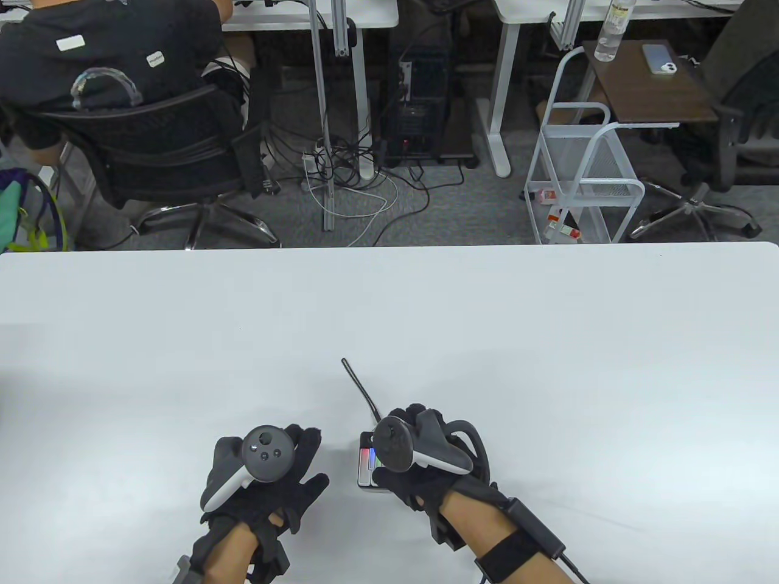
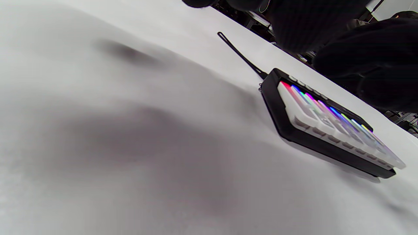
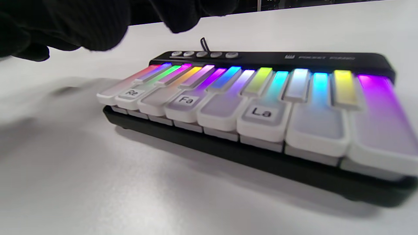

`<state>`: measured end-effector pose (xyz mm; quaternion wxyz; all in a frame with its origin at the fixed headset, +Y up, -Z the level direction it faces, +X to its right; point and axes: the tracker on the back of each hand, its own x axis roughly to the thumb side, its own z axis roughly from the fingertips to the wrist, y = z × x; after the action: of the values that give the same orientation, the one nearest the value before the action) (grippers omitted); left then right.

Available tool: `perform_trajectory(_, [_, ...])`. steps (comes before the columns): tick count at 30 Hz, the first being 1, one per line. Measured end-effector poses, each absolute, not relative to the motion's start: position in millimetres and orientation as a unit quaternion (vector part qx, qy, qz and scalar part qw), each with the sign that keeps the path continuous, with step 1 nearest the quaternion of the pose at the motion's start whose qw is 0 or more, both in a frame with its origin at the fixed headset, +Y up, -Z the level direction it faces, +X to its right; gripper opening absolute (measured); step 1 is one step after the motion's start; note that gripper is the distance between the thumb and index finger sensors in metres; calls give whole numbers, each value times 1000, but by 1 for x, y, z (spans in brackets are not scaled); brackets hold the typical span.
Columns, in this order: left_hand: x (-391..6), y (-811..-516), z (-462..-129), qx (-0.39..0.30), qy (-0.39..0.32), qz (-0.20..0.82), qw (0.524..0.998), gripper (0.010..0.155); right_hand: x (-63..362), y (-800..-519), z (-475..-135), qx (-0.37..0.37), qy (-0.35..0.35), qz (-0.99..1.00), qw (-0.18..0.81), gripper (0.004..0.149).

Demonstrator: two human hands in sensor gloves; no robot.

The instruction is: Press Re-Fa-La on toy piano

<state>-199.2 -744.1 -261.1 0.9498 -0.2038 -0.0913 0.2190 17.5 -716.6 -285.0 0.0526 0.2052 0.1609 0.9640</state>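
Note:
The toy piano (image 1: 365, 467) is a small black keyboard with white keys lit in rainbow colours, on the white table near the front edge. A thin black strap (image 1: 360, 386) runs from its far side. My right hand (image 1: 406, 417) hovers over it and hides most of it in the table view. In the right wrist view the keys marked Re (image 3: 131, 93), Fa (image 3: 186, 100) and La (image 3: 261, 113) are in plain sight, and my gloved fingers (image 3: 81, 23) hang above the left end without touching a key. My left hand (image 1: 304, 450) lies spread on the table left of the piano (image 2: 326, 124), holding nothing.
The white table (image 1: 548, 340) stretches far beyond the piano to its far edge. Past that edge are a seated person in an office chair (image 1: 152, 158), desk legs with cables, and a white wire cart (image 1: 584, 182).

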Motion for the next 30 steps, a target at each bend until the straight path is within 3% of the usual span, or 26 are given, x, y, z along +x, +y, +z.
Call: perform_trajectory(30, [-199,-744,-261,-205,-93,219,949,76,2,-734,-297,202,160,966,35,68])
